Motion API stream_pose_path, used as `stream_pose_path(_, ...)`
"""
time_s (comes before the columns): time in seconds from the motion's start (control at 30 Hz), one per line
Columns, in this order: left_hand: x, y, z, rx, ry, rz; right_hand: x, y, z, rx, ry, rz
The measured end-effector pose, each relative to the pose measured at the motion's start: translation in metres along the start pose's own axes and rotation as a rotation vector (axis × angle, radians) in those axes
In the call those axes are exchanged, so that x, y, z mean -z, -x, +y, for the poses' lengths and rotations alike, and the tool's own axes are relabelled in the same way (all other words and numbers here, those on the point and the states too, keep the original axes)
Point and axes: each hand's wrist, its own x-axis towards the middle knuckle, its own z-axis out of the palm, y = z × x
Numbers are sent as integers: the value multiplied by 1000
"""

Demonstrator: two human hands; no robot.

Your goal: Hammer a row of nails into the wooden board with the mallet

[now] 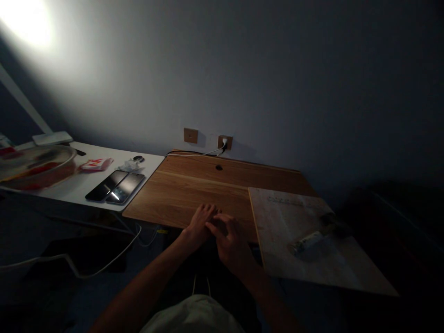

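Observation:
My left hand (201, 222) lies palm down at the front edge of the wooden desk (183, 189), its fingers stretched forward. Close against it on the right is my right hand (231, 240), fingers loosely bent and apart, with the fingertips at the left hand's fingers. Whether they touch, I cannot tell in the dim light. Nothing shows in either hand. To the right of my hands a pale board (274, 231) rests partly on the desk. On it are a dark-headed tool with a pale wrapped handle (307, 241) and a ruler-like strip (287, 200).
A white table (107, 208) adjoins on the left, bearing two phones (125, 188), a red-and-white packet (97, 164) and a large round container (65, 169). A white cable (81, 276) hangs below. Wall socket (229, 140) with plug behind the desk.

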Motion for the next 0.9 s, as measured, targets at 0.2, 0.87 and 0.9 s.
stream_pose_path(0.2, 4, -1, 6, 24, -1, -52, -1, 4, 4, -16, 19, -9)
stream_pose_path(0.87, 14, 3, 6, 23, 22, -69, -2, 3, 11, -51, 48, 30)
stream_pose_path(0.9, 14, 3, 6, 25, 26, -70, -2, 3, 10, -53, 46, 30)
